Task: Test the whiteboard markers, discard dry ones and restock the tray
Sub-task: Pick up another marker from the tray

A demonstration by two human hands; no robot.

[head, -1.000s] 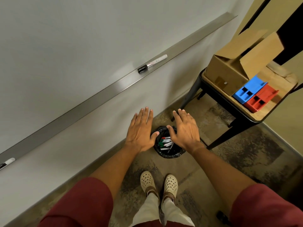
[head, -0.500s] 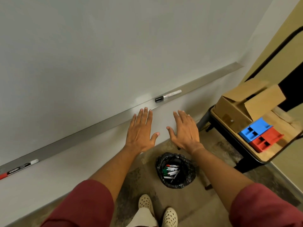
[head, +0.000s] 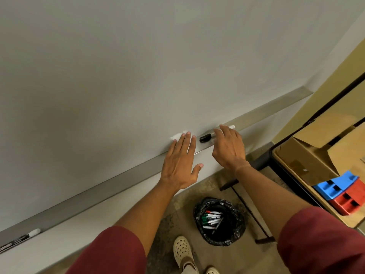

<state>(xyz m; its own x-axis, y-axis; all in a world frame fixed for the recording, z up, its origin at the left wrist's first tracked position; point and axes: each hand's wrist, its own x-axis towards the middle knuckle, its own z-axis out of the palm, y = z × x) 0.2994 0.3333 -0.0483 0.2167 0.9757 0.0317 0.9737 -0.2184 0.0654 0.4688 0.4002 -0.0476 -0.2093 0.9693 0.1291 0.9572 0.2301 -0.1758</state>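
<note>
Hands at the whiteboard tray, over a black-capped marker.

Right hand (head: pixel 230 148) hovers with fingers loosely spread above the marker (head: pixel 205 138) lying in the metal tray (head: pixel 122 176); whether it touches is unclear. Left hand (head: pixel 180 165) is flat and extended just left of it, holding nothing. Another marker (head: pixel 21 238) lies far left in the tray. Near on the floor, a black-lined bin (head: pixel 218 221) holds several markers.

Metal tray (head: pixel 118 180) — black-capped marker (head: pixel 205 138), another marker (head: pixel 21 239) far left
</note>
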